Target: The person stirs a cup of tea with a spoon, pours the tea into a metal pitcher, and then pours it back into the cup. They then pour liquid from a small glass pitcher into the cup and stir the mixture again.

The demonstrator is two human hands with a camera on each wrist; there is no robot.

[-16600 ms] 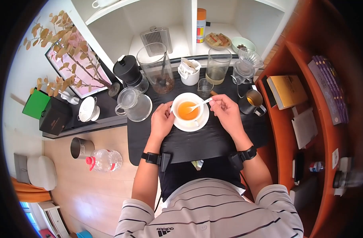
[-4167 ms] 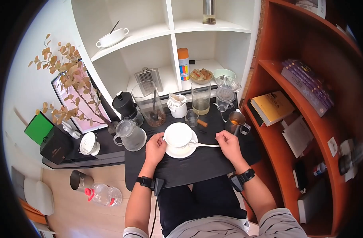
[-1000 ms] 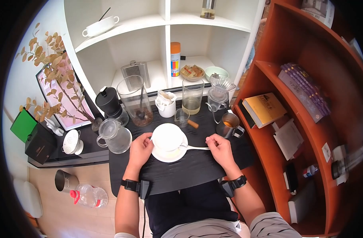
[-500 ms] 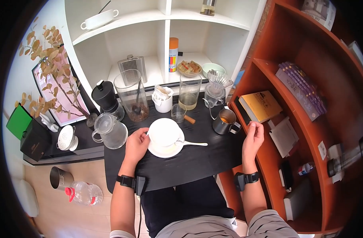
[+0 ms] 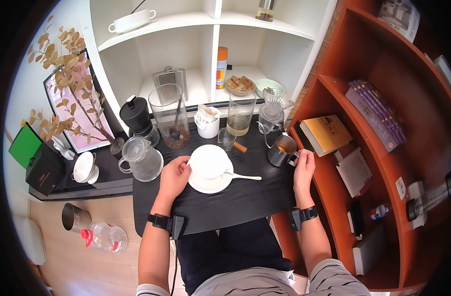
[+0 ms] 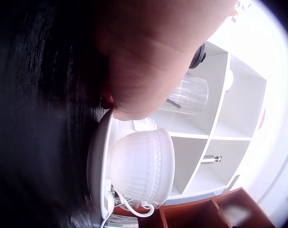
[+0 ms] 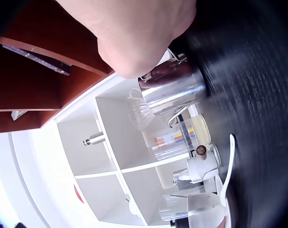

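A white cup [image 5: 208,161] stands upright on a white saucer [image 5: 209,186]; its inside looks plain white. The left hand [image 5: 174,178] pinches the saucer's left rim, thumb on top, as the left wrist view shows beside the cup [image 6: 141,166]. On the saucer's right side lies a white spoon [image 5: 247,177], its handle sticking out over the black table. The right hand [image 5: 304,172] has its fingers at the handle of a metal cup [image 5: 281,157] with orange-brown liquid inside. In the right wrist view the fingers partly hide that handle, near the metal cup [image 7: 175,88].
Behind the saucer stand a glass pitcher [image 5: 141,160], a black grinder [image 5: 135,114], a tall glass [image 5: 170,118], a white tub [image 5: 207,123], a small wooden-handled glass [image 5: 226,139], another glass [image 5: 240,116] and a glass dripper [image 5: 272,116]. A brown bookshelf [image 5: 329,182] borders the right.
The right hand has left the spoon handle, moved right and come to the metal cup's handle. The left hand stays at the saucer. Orange liquid seen in the white cup earliest no longer shows.
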